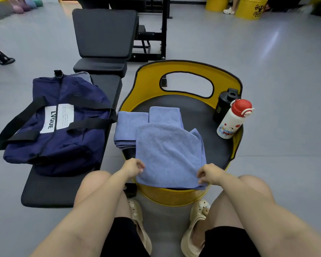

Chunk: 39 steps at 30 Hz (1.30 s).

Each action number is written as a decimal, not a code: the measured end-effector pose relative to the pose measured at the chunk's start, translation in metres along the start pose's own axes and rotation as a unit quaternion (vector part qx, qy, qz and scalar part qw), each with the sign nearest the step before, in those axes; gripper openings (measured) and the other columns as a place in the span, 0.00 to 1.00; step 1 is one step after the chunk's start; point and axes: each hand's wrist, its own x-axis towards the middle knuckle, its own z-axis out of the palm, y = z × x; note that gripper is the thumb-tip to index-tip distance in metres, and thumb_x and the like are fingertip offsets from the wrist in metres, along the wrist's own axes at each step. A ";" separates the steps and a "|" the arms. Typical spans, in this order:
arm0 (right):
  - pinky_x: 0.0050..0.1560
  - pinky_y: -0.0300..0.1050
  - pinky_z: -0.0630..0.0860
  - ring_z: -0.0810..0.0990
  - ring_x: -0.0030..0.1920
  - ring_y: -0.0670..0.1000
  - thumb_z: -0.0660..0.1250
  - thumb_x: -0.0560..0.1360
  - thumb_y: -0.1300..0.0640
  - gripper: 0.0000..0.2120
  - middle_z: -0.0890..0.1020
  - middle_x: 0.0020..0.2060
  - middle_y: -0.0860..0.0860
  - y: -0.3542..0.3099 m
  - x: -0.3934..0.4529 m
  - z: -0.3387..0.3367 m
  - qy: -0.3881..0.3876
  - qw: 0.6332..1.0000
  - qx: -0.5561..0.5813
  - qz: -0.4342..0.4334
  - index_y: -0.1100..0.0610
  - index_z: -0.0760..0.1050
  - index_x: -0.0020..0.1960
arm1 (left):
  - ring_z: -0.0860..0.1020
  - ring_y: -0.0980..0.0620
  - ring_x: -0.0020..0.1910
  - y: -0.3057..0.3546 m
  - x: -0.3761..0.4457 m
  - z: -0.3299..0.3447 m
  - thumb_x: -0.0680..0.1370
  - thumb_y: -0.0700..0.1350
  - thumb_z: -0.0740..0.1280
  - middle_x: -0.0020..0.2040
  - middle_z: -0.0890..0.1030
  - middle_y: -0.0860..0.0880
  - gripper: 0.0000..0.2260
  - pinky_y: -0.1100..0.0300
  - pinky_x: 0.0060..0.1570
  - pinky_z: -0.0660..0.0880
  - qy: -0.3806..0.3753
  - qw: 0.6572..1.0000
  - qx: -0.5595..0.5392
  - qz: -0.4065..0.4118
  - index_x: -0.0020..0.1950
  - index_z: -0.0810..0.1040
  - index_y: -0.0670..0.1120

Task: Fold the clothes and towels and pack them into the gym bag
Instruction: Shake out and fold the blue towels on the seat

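Biggest thing in view is the black padded counter (63, 190) running up the left side, and the navy gym bag (57, 123) lies on it, white label facing up, black straps looped across its side; whether its zip is open is hard to make out from here, though a bit of pale cloth peeks out behind its far end. Right beside it stands the yellow drum seat (174, 198) with its dark round cushion and cut-out backrest, its lower body hidden behind the towel and the person's knees. On that cushion, front and centre, lies the half-folded blue towel (169, 154), its near edge hanging just over the seat's front rim, a second layer poking out at its far right corner. Behind it, two folded blue towels sit side by side: the left stack (131, 127) shows several layered edges, the far one (164, 114) is partly covered by the towel in front. Over on the seat's right edge, a white bottle with a red cap (232, 120) leans against a black shaker (224, 105), which is half hidden behind it. Now the hands: the left grip (132, 166) pinches the towel's near left corner, the right grip (209, 174) pinches the near right corner, fingers curled on the cloth.
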 end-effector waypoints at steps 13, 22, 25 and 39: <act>0.53 0.48 0.76 0.79 0.52 0.54 0.66 0.78 0.58 0.11 0.81 0.54 0.55 -0.003 0.042 -0.052 0.214 0.945 0.220 0.112 0.58 0.77 0.59 | 0.73 0.42 0.62 0.049 0.047 -0.061 0.79 0.43 0.64 0.64 0.75 0.41 0.18 0.55 0.59 0.68 0.223 0.964 -0.137 -0.048 0.68 0.69 0.40; 0.59 0.49 0.71 0.74 0.62 0.56 0.60 0.81 0.57 0.24 0.76 0.61 0.56 -0.016 0.081 -0.087 0.218 0.910 0.333 0.118 0.52 0.60 0.75 | 0.76 0.45 0.44 0.063 0.087 -0.077 0.81 0.43 0.58 0.48 0.76 0.41 0.06 0.60 0.40 0.73 0.156 0.947 -0.251 -0.129 0.51 0.73 0.44; 0.61 0.47 0.69 0.72 0.64 0.56 0.58 0.81 0.56 0.21 0.76 0.61 0.56 -0.020 0.092 -0.092 0.194 0.921 0.321 0.107 0.53 0.64 0.74 | 0.74 0.45 0.43 0.063 0.095 -0.076 0.81 0.44 0.56 0.45 0.75 0.41 0.11 0.57 0.42 0.73 0.135 0.950 -0.242 -0.146 0.40 0.71 0.46; 0.48 0.44 0.70 0.77 0.52 0.54 0.67 0.75 0.63 0.04 0.81 0.49 0.55 -0.011 0.078 -0.101 0.288 0.826 0.457 0.163 0.57 0.79 0.43 | 0.78 0.46 0.56 0.085 0.083 -0.069 0.76 0.40 0.69 0.59 0.79 0.42 0.18 0.56 0.44 0.75 0.047 0.837 -0.509 -0.195 0.65 0.73 0.39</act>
